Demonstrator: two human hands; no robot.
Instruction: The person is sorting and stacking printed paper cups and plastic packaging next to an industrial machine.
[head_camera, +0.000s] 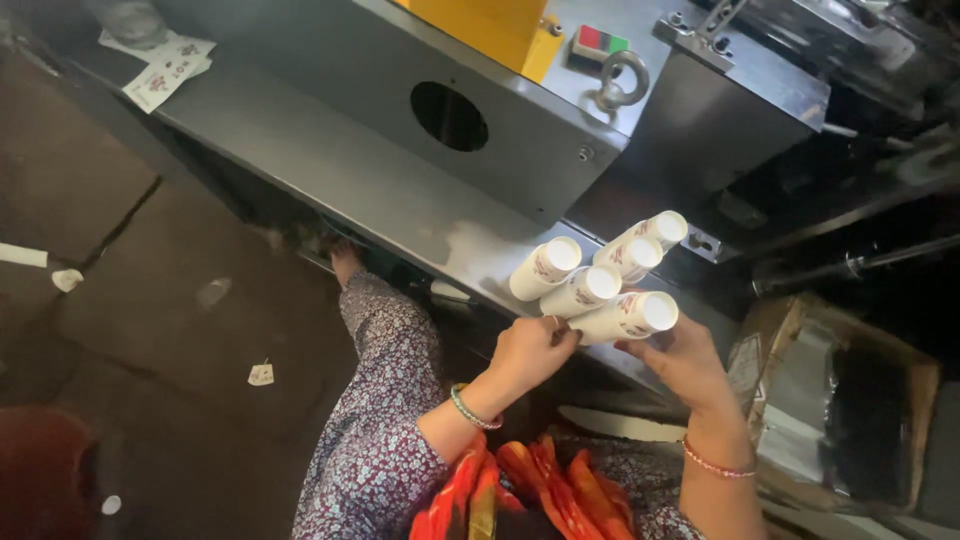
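Observation:
Several stacks of white paper cups (600, 280) with red print lie bundled together, pointing up and to the right over the edge of a grey metal machine table (330, 160). My left hand (530, 350) grips the near ends of the stacks from the left. My right hand (680, 360) supports the lowest stack (630, 316) from below and the right. Both wrists wear bangles.
A grey machine housing with a round hole (450, 116), a yellow panel (490, 25), a red and green switch (598, 42) and an eye bolt stands behind. An open cardboard box lined with plastic (850, 400) sits at right. Printed paper blanks (165, 65) lie at upper left. Scraps litter the floor.

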